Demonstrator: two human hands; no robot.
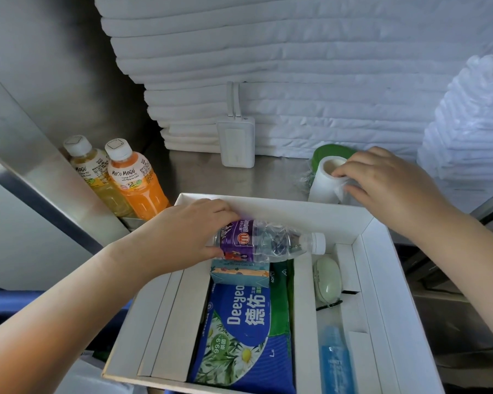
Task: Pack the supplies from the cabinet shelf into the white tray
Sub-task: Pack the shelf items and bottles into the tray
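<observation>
Down at the near end of the white tray (296, 214), a blue wipes pack (239, 331) lay flat in the middle compartment, with a blue tube (336, 362) in the narrow compartment to its right. Farther along, a small teal box (239, 273) sat just beyond the pack, and a pale green oval case (326, 278) lay in the right compartment. Over the tray's far end, the left hand (188, 234) gripped a clear water bottle (268, 243) on its side, fingers curled round it, cap pointing right. Past the tray's far right corner, on the steel shelf (273, 174), the right hand (387, 177) pinched an upright white paper roll (323, 183). At the back left stood 2 juice bottles (134, 180). A white power bank (235, 143) stood against stacked white linens (268, 66).
</observation>
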